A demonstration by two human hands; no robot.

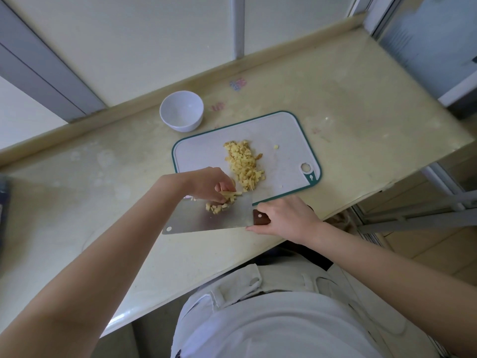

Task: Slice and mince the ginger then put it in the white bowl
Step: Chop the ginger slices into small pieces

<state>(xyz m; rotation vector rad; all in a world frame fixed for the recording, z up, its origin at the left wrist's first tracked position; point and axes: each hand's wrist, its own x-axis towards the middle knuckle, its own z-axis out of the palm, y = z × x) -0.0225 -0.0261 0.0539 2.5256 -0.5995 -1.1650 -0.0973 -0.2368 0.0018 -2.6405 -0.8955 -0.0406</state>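
A long pale yellow counter (pixel 335 104) runs along a wall of frosted window panes (pixel 154 34). On the counter lies a white cutting board (pixel 289 135) with a green edge. A small hole sits in its near right corner. The white bowl (pixel 181 111) stands on the counter just past the far left corner of the board. It does not touch the board, and nothing shows inside it. Most of the ginger (pixel 245 164) is cut into tiny yellow bits. It lies in a long heap in the middle of the board. One little bit lies alone to the right of the heap. A big flat knife (pixel 206 218) lies over the near edge of the board with its wide side up. A few ginger bits sit on top of the blade. The right hand (pixel 284 215) is wrapped around the brown knife handle and holds it tight. The left hand (pixel 209 184) reaches over the near left part of the board. Its fingers are curled down around a small bunch of ginger pieces, right at the far edge of the blade. The person wears light clothes and stands close to the counter.
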